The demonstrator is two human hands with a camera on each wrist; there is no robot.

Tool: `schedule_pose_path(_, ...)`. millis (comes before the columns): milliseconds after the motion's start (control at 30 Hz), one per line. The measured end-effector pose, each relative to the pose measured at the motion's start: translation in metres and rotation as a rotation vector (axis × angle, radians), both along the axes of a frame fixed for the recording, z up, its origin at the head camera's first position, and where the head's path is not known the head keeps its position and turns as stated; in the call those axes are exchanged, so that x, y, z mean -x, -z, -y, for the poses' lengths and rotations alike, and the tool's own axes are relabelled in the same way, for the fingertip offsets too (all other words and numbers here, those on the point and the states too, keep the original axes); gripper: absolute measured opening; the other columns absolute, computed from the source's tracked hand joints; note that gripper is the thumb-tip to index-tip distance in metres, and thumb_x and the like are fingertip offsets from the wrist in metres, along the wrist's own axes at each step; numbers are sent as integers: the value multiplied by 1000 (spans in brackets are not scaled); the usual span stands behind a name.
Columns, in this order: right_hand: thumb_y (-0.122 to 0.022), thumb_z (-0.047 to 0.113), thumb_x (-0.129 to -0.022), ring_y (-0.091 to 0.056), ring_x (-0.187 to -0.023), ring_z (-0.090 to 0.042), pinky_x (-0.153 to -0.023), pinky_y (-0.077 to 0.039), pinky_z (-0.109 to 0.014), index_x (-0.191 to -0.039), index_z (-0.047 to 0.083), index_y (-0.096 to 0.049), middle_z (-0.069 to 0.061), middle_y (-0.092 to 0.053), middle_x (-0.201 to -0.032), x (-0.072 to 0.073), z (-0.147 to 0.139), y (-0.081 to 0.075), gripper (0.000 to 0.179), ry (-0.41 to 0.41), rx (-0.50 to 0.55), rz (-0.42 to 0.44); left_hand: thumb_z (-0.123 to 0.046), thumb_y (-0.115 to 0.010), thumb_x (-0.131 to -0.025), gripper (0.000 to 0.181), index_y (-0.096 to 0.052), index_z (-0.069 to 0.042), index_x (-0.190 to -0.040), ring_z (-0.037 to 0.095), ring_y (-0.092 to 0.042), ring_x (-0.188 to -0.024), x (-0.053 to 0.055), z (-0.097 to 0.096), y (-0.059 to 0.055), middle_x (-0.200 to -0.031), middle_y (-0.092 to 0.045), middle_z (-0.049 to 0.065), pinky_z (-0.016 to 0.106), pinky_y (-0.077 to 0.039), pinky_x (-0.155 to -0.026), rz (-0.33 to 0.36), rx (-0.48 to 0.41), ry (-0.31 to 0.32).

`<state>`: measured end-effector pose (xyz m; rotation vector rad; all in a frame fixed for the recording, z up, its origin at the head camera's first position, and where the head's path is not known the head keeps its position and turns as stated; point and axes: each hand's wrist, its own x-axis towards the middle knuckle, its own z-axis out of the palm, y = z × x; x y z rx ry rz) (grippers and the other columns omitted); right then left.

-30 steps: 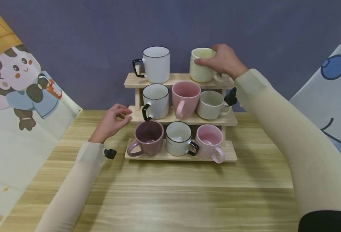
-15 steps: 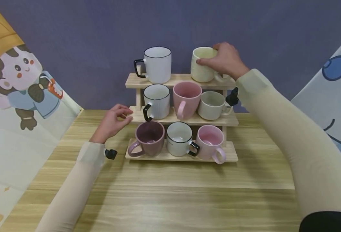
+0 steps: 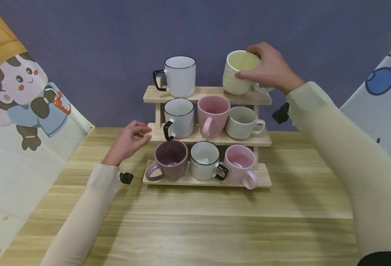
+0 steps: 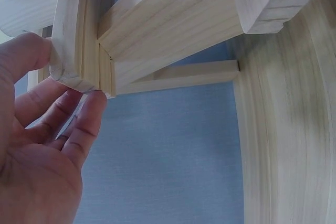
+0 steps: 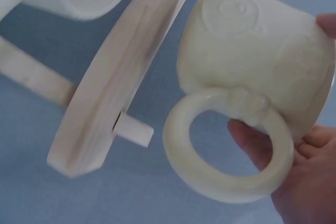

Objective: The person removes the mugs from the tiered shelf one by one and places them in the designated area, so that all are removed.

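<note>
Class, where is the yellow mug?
In the head view, the right hand holds the yellow mug near the top shelf's right end, right of a white mug.

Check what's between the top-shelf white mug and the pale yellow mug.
Nothing stands between the white mug and the pale yellow mug: the head view shows bare top shelf there, with blue backdrop behind.

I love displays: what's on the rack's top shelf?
A white mug; the right hand holds the yellow mug apart from that shelf. The area behind the white mug is hidden.
</note>
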<state>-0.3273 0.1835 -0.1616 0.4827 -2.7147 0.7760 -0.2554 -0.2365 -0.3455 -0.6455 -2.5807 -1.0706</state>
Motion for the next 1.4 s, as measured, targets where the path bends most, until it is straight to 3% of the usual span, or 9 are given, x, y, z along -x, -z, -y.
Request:
schedule_pose_path(300, -75, 45, -75, -41, -108, -27, -87, -35, -47, -144, 13, -39, -8, -44, -126, -12, -22, 1, 85, -57, -2, -26, -10, -66, -89, 24, -66, 4, -108, 31, -58, -91, 1, 3, 0, -113, -55, 16, 44, -49, -82, -5, -3, 3)
schedule_pose_path(667, -75, 37, -77, -42, -107, -32, -84, -33, -54, -143, 7, -39, -14, -45, -125, -28, -51, 4, 81, -89, -71, -89, -9, -66, -89, 24, -66, 4, -108, 30, -58, -91, 4, 7, 2, -113, -55, 16, 45, -49, -83, -13, -6, 6)
schedule_pose_path(1067, -73, 34, -79, -42, -105, -39, -78, -35, -58, -144, 6, -37, -21, -43, -125, -40, -99, 13, 80, 34, -109, -122, -10, -65, -90, 25, -65, 5, -109, 32, -57, -91, 3, 8, 1, -114, -54, 17, 47, -48, -83, -6, -12, 2)
schedule_pose_path(1233, -73, 33, -79, -39, -104, -43, -76, -34, -60, -144, 1, -35, -25, -41, -126, -48, -124, 17, 82, 91, -144, -108, -9, -65, -89, 24, -65, 5, -109, 32, -58, -91, 3, 8, 1, -114, -54, 17, 46, -49, -83, -9, -10, 2)
schedule_pose_path(1400, -74, 32, -78, -39, -102, -43, -71, -33, -54, -141, -4, -36, -28, -40, -124, -49, -145, 28, 82, 103, -157, -69, -9, -65, -89, 24, -65, 4, -109, 31, -58, -92, 3, 7, 1, -114, -54, 16, 46, -48, -83, -15, -2, -4)
